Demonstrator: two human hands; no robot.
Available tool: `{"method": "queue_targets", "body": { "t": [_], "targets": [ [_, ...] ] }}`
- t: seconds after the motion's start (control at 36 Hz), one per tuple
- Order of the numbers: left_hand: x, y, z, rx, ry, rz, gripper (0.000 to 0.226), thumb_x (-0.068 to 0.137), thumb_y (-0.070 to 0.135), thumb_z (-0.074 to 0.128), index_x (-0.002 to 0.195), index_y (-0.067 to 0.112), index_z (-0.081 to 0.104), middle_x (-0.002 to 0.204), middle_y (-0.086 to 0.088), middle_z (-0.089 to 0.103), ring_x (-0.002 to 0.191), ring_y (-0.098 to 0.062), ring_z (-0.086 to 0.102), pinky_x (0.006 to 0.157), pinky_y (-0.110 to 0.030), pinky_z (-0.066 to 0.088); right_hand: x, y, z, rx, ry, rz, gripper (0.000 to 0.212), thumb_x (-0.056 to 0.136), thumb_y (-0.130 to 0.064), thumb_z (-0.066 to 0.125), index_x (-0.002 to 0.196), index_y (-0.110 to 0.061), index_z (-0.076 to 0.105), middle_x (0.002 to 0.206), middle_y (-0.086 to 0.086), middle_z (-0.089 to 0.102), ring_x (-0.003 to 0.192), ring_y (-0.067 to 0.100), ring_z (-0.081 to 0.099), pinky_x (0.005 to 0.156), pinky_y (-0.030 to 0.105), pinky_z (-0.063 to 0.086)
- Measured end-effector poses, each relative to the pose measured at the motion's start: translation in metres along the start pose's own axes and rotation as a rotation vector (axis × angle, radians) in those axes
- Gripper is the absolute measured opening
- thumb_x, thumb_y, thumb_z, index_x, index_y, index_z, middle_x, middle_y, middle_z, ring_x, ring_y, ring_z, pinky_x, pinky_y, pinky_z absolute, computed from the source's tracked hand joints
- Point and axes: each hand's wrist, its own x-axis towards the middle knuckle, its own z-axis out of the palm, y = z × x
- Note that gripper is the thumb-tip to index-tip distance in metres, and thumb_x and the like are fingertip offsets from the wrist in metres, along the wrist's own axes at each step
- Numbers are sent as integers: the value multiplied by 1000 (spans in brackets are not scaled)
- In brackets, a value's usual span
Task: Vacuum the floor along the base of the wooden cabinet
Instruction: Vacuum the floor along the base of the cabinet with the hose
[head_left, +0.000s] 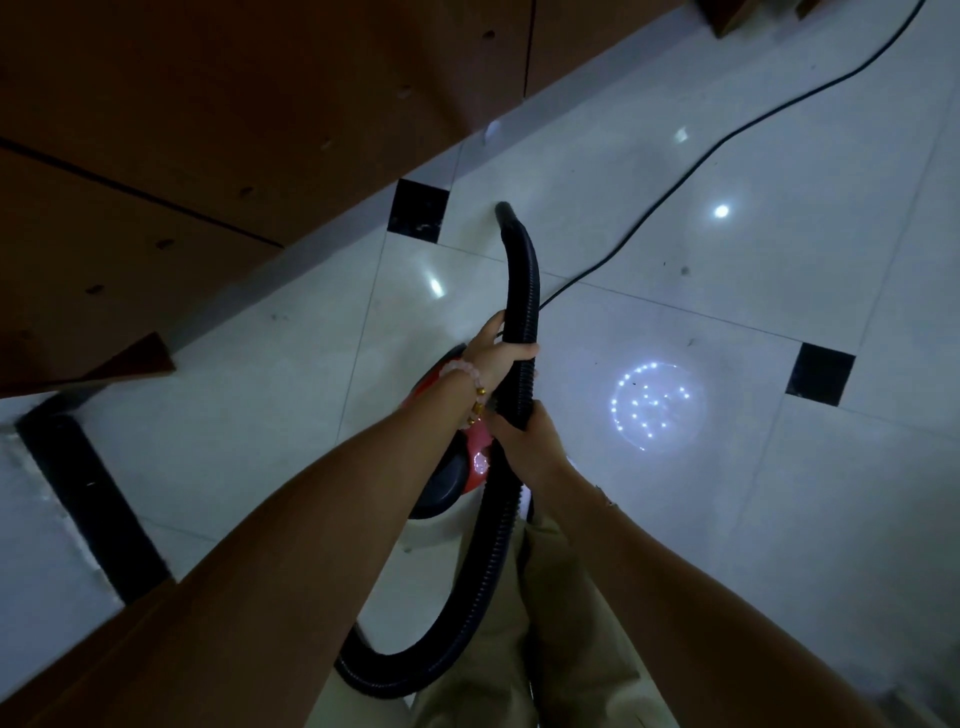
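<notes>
Both forearms reach forward from the bottom of the head view, above beige trousers (498, 649). Around the legs loops a black ribbed hose (522, 291), which rises between the arms and curves on toward the wooden cabinet (218, 124).

Higher on the hose, the left hand (498, 351) is wrapped around it, fingers curled and thumb pressed across the ribs; a beaded bracelet (475, 387) sits on that wrist. Just below it on the hose, the right hand (530, 441) is closed around the hose as well.

Past the left hand the hose ends in a smooth black nozzle (506, 215), whose tip is down at the white tiled floor (779, 270), close to the cabinet's base and just beside a black inlay tile (418, 210).

Left of the hose, under the left wrist, lies the red and black vacuum cleaner body (457, 467). A thin black power cord (727, 140) runs across the floor from the hose away to the far right, well apart from the cabinet.
</notes>
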Motion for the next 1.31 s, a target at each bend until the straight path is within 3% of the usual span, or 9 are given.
{"method": "queue_targets", "body": {
  "t": [0.06, 0.22, 0.33, 0.42, 0.58, 0.69, 0.81, 0.89, 1.31],
  "targets": [
    [12, 5, -1, -18, 16, 24, 61, 83, 8, 62, 140, 20, 41, 108, -17, 60, 80, -25, 65, 83, -38, 55, 14, -1, -2, -14, 8, 0, 4, 91, -9, 56, 91, -6, 54, 68, 1, 56, 46, -1, 54, 44, 12, 43],
    [51, 17, -3, -5, 90, 64, 61, 85, 7, 62, 141, 19, 40, 108, -15, 60, 77, -24, 63, 80, -37, 55, 57, -8, -2, -38, 49, 49, 44, 86, -26, 63, 116, 2, 52, 87, 11, 61, 66, 19, 58, 56, 26, 46],
    [74, 23, -7, -7, 126, 62, 66, 80, 13, 66, 140, 23, 41, 121, -19, 62, 104, -36, 65, 96, -47, 52, 77, -18, -13, -4, -32, 27, 11, 90, -11, 57, 92, -4, 49, 64, 6, 49, 35, 4, 51, 35, 13, 38],
    [87, 29, -11, -21, 136, 53, 69, 79, 15, 67, 141, 25, 39, 125, -18, 62, 110, -36, 63, 97, -46, 52, 87, -26, -20, -62, -48, -14, 9, 89, -9, 57, 87, -6, 48, 63, 5, 48, 44, 10, 50, 33, 11, 36],
    [97, 41, -15, -96, 141, 80, 61, 85, 8, 62, 141, 19, 39, 89, -11, 62, 74, -26, 64, 79, -39, 56, 106, -37, -20, -155, -59, -27, 13, 87, -15, 58, 90, -6, 48, 65, 3, 48, 52, 13, 47, 45, 20, 41],
    [104, 45, -25, -151, 188, 115, 55, 86, 8, 62, 138, 16, 43, 81, -8, 61, 71, -24, 62, 72, -34, 56, 117, -47, -18, -172, -93, -35, 20, 87, -13, 56, 70, -10, 45, 60, 2, 48, 48, 12, 46, 34, 12, 35],
    [117, 38, -42, -147, 354, 138, 78, 81, 25, 66, 148, 22, 28, 117, -11, 63, 100, -30, 65, 95, -43, 52, 133, -58, -5, -199, -164, -46, 23, 90, -15, 55, 68, -10, 47, 59, 3, 50, 39, 9, 49, 32, 10, 34],
    [128, 31, -60, -107, 455, 130, 65, 86, 29, 61, 143, 13, 36, 122, -12, 61, 111, -31, 63, 99, -42, 50, 148, -59, 10, -204, -195, -17, 23, 90, -17, 57, 71, -8, 49, 61, 6, 51, 29, 5, 50, 31, 11, 35],
    [195, 32, -42, -49, 266, 177, 102, 56, 42, 74, 146, 36, 27, 139, -9, 51, 117, -32, 60, 100, -46, 50, 208, -22, -8, -31, -38, -53, 20, 90, -22, 55, 103, -7, 49, 70, 7, 54, 32, 6, 53, 37, 20, 44]
  ]
}}
